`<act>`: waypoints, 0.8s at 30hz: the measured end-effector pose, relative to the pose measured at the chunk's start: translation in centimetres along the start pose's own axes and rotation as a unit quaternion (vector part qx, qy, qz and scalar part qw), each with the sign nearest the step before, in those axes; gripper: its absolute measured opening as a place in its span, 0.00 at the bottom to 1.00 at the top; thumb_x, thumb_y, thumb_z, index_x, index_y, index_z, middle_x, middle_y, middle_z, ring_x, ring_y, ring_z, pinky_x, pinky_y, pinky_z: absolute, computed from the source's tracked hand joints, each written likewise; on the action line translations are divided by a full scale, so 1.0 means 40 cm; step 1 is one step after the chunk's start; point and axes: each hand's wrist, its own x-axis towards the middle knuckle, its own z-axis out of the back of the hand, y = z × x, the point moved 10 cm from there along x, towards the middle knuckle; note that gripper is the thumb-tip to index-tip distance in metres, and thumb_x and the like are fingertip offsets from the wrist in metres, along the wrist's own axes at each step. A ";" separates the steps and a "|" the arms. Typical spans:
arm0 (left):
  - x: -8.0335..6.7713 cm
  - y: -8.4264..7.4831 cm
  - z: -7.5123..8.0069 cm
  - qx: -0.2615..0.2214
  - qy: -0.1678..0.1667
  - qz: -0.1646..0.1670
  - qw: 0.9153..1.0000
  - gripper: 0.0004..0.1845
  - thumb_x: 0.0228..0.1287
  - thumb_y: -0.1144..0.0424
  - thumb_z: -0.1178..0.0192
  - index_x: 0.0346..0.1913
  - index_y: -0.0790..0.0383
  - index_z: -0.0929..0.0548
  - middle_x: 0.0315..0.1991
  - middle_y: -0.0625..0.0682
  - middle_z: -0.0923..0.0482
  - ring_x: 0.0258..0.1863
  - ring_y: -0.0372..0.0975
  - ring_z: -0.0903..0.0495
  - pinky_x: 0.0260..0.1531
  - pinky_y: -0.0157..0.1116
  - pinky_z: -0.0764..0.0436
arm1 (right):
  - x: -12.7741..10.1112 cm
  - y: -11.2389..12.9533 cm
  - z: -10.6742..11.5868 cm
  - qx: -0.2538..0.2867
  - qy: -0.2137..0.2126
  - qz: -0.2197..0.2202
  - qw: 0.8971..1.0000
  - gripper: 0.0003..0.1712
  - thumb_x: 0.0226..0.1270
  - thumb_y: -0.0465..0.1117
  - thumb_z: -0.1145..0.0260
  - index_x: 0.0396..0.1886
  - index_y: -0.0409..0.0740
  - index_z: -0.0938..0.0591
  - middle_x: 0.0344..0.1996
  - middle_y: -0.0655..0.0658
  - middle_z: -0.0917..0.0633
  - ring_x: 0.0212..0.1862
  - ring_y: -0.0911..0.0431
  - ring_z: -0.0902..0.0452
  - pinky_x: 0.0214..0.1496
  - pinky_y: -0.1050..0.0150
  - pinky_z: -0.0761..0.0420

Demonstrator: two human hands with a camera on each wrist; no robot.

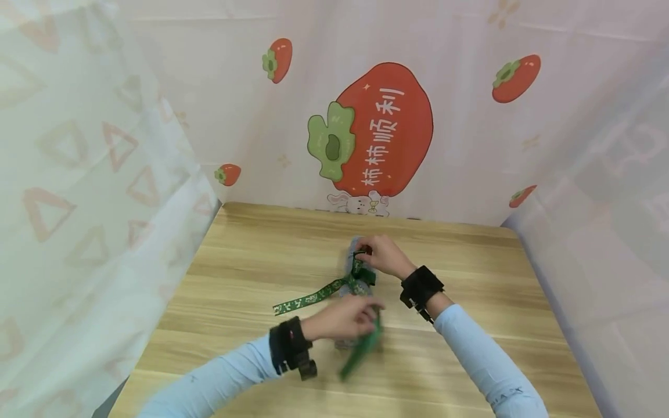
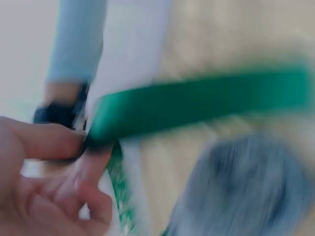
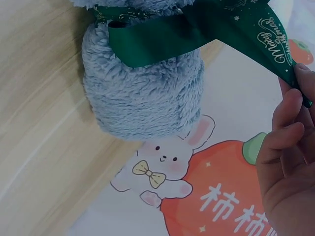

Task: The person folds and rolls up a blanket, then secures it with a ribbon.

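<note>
A grey fluffy roll (image 1: 356,273) (image 3: 142,93) (image 2: 241,191) lies on the wooden table (image 1: 251,261), with a green printed ribbon (image 1: 305,299) (image 3: 197,34) (image 2: 197,105) wound around it. My left hand (image 1: 347,319) (image 2: 91,142) pinches one blurred ribbon end between thumb and fingers at the near side of the roll. At the roll's far end my right hand (image 1: 373,252) (image 3: 295,98) pinches the other ribbon strand, drawn taut. A loose ribbon tail trails left across the table.
Printed cloth walls close off the table on three sides: a persimmon backdrop (image 1: 381,128) behind, a sheer curtain (image 1: 78,174) at the left, another at the right. Bare wood lies left and right of the roll. Both wrists wear black straps.
</note>
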 end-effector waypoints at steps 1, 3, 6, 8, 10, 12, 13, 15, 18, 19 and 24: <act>0.007 -0.007 -0.027 -0.033 0.016 -0.011 0.999 0.27 0.70 0.66 0.40 0.70 0.66 0.31 0.58 0.56 0.18 0.52 0.36 0.16 0.48 0.26 0.19 | 0.001 0.004 0.000 -0.002 0.003 0.006 1.000 0.03 0.66 0.36 0.31 0.39 0.46 0.15 0.31 0.48 0.16 0.32 0.59 0.24 0.38 0.64 0.23; 0.013 -0.015 -0.067 -0.063 0.049 -0.033 0.996 0.30 0.73 0.65 0.42 0.74 0.64 0.37 0.67 0.58 0.26 0.62 0.38 0.21 0.56 0.26 0.23 | 0.004 0.011 -0.002 -0.006 0.010 0.015 1.000 0.04 0.67 0.36 0.32 0.40 0.46 0.15 0.32 0.49 0.16 0.32 0.59 0.24 0.39 0.64 0.23; 0.004 -0.008 -0.060 -0.044 0.046 -0.061 0.996 0.22 0.73 0.64 0.42 0.67 0.65 0.27 0.63 0.56 0.22 0.58 0.36 0.19 0.52 0.26 0.21 | 0.009 0.016 0.002 -0.009 0.011 0.024 1.000 0.03 0.67 0.36 0.31 0.39 0.45 0.14 0.31 0.48 0.16 0.31 0.60 0.24 0.38 0.64 0.23; -0.003 0.012 0.000 -0.013 -0.025 -0.064 0.998 0.14 0.72 0.64 0.42 0.57 0.64 0.20 0.52 0.53 0.16 0.48 0.34 0.17 0.46 0.25 0.20 | 0.011 0.014 0.006 -0.011 0.010 0.021 1.000 0.03 0.66 0.36 0.31 0.38 0.45 0.14 0.30 0.49 0.15 0.30 0.60 0.25 0.37 0.65 0.24; -0.012 0.043 0.090 -0.006 -0.131 -0.049 0.990 0.09 0.70 0.67 0.40 0.49 0.64 0.17 0.43 0.53 0.15 0.41 0.36 0.17 0.41 0.29 0.18 | 0.011 0.013 0.010 -0.010 0.007 0.015 1.000 0.03 0.65 0.36 0.30 0.38 0.45 0.14 0.30 0.49 0.15 0.30 0.61 0.25 0.36 0.66 0.24; -0.019 0.081 0.175 -0.002 -0.232 -0.019 0.973 0.11 0.68 0.66 0.37 0.51 0.64 0.19 0.44 0.54 0.16 0.41 0.40 0.18 0.40 0.35 0.17 | 0.009 0.014 0.015 -0.007 0.001 0.013 1.000 0.03 0.65 0.35 0.29 0.38 0.46 0.13 0.30 0.49 0.15 0.30 0.61 0.25 0.36 0.66 0.24; -0.019 0.098 0.208 0.001 -0.268 -0.005 0.963 0.14 0.68 0.64 0.37 0.54 0.64 0.20 0.47 0.54 0.17 0.44 0.41 0.18 0.42 0.38 0.17 | 0.008 0.015 0.017 -0.006 -0.003 0.011 1.000 0.04 0.64 0.35 0.29 0.38 0.46 0.13 0.31 0.49 0.15 0.30 0.61 0.25 0.35 0.66 0.25; -0.003 0.124 0.246 0.013 -0.302 0.008 0.953 0.20 0.68 0.62 0.35 0.60 0.63 0.23 0.52 0.57 0.20 0.48 0.45 0.19 0.44 0.42 0.18 | 0.004 0.019 0.018 -0.003 -0.013 0.012 1.000 0.04 0.64 0.35 0.29 0.37 0.46 0.13 0.32 0.48 0.16 0.30 0.59 0.26 0.35 0.66 0.25; 0.041 0.148 0.254 0.034 -0.294 0.005 0.955 0.22 0.70 0.58 0.37 0.63 0.61 0.24 0.54 0.56 0.20 0.50 0.45 0.20 0.45 0.43 0.18 | -0.003 0.023 0.011 0.001 -0.026 0.019 0.999 0.04 0.63 0.33 0.29 0.37 0.44 0.13 0.32 0.47 0.16 0.30 0.58 0.25 0.35 0.66 0.24; 0.055 0.154 0.253 0.035 -0.290 0.001 0.956 0.21 0.70 0.58 0.37 0.62 0.61 0.23 0.51 0.56 0.19 0.49 0.45 0.19 0.44 0.41 0.18 | -0.006 0.023 0.007 0.002 -0.029 0.018 0.999 0.04 0.63 0.32 0.29 0.37 0.44 0.13 0.32 0.46 0.16 0.30 0.59 0.24 0.35 0.67 0.23; 0.093 0.175 0.250 0.015 -0.307 -0.020 0.951 0.08 0.68 0.63 0.37 0.46 0.61 0.16 0.36 0.53 0.15 0.35 0.42 0.16 0.35 0.33 0.18 | -0.031 -0.001 -0.002 0.051 -0.034 -0.003 0.998 0.07 0.66 0.33 0.31 0.42 0.43 0.17 0.33 0.47 0.17 0.33 0.60 0.24 0.37 0.67 0.22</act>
